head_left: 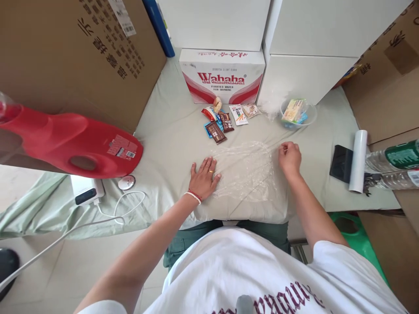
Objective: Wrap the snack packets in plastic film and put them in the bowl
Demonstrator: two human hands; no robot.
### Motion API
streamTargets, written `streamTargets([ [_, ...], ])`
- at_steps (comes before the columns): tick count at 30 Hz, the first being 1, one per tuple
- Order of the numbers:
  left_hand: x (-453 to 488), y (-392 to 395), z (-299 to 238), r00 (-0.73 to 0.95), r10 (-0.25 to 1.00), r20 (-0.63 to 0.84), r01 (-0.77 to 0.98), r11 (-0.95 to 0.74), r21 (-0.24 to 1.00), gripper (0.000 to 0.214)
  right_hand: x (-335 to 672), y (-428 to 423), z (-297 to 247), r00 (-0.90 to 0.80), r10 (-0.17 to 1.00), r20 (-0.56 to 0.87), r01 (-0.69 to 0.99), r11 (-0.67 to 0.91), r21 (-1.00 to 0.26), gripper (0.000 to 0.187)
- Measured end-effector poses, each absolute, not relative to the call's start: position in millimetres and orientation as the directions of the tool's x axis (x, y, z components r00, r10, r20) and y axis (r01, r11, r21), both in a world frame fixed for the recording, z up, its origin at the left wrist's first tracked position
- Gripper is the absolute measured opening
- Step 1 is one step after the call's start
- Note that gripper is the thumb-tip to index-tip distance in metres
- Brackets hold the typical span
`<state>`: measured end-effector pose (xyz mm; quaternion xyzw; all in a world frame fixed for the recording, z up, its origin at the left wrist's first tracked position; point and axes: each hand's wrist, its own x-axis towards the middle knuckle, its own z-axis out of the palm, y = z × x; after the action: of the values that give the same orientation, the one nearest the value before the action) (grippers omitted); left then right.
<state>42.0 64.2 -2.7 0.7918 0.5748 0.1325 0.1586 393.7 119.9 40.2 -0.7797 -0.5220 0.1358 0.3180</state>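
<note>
A clear sheet of plastic wrap (246, 168) lies spread on the pale green cloth (170, 139) in front of me. My left hand (203, 178) rests flat and open on its left edge, fingers stretched out. My right hand (289, 158) is closed in a pinch at the sheet's right edge, gripping the film. Beyond the sheet lie several small snack packets (225, 120), two of them brown chocolate bars.
A clear bowl (310, 117) with wrapped snacks stands at the back right. A Wahaha water carton (222, 76) and white boxes line the back. A plastic wrap roll (357, 160), a black box and bottles sit right; a red jug (65, 139), power bank and cable left.
</note>
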Motion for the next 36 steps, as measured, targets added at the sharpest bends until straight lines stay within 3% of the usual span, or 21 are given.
streamTargets([
  [2,42.3,63.7,-2.2,0.309,0.951,0.023,0.871,-0.292,0.396,0.067,373.5,98.6,50.6,0.253,0.946,0.204,0.774,-0.072,-0.629,0.035],
  [4,43.5,63.5,-1.2,0.311,0.95,0.015,0.872,-0.292,0.392,0.068,342.3,67.3,53.2,-0.088,0.981,0.173,0.733,0.182,-0.655,0.035],
  [7,42.8,63.4,-0.6,0.313,0.95,0.007,0.873,-0.291,0.391,0.069,308.0,13.9,46.8,-0.634,0.774,0.001,0.503,0.413,-0.759,0.035],
  [9,40.7,63.0,-0.8,0.333,0.943,0.007,0.867,-0.309,0.39,0.071,308.8,-13.1,46.7,-0.774,0.63,-0.065,0.394,0.398,-0.828,0.038],
  [12,38.2,62.6,-0.7,0.365,0.931,0.01,0.862,-0.342,0.374,0.079,336.4,-23.4,65.3,-0.806,0.59,-0.053,0.295,0.321,-0.9,0.027],
  [15,38.8,62.0,0.7,0.377,0.926,-0.008,0.876,-0.354,0.329,0.086,354.9,2.2,89.7,-0.736,0.677,0.014,0.311,0.356,-0.881,0.026],
  [17,40.5,60.1,2.0,0.394,0.918,-0.035,0.886,-0.369,0.28,0.089,346.7,29.3,92.9,-0.673,0.737,0.061,0.42,0.449,-0.789,0.033],
  [19,41.9,55.6,3.0,0.418,0.906,-0.059,0.889,-0.396,0.229,0.092,325.6,58.7,81.2,-0.687,0.722,0.085,0.498,0.552,-0.669,0.038],
  [23,35.3,40.3,1.8,0.461,0.884,-0.071,0.88,-0.446,0.165,0.092,292.7,120.8,40.1,-0.747,0.664,-0.021,0.593,0.653,-0.471,0.046],
  [26,19.1,30.4,-0.5,0.473,0.878,-0.072,0.872,-0.455,0.181,0.085,305.8,163.3,28.6,-0.583,0.81,-0.058,0.763,0.522,-0.382,0.049],
  [30,-1.0,27.1,3.5,0.4,0.916,0.016,0.883,-0.39,0.261,0.073,330.6,169.4,46.4,-0.366,0.926,0.088,0.824,0.367,-0.431,0.043],
  [33,1.6,31.9,13.4,0.314,0.926,0.208,0.893,-0.362,0.267,0.052,316.5,116.4,57.0,-0.492,0.853,0.177,0.688,0.505,-0.52,0.038],
  [36,15.0,40.3,20.1,0.411,0.881,0.233,0.853,-0.462,0.243,0.048,287.7,42.9,50.9,-0.776,0.613,0.151,0.424,0.683,-0.595,0.031],
])
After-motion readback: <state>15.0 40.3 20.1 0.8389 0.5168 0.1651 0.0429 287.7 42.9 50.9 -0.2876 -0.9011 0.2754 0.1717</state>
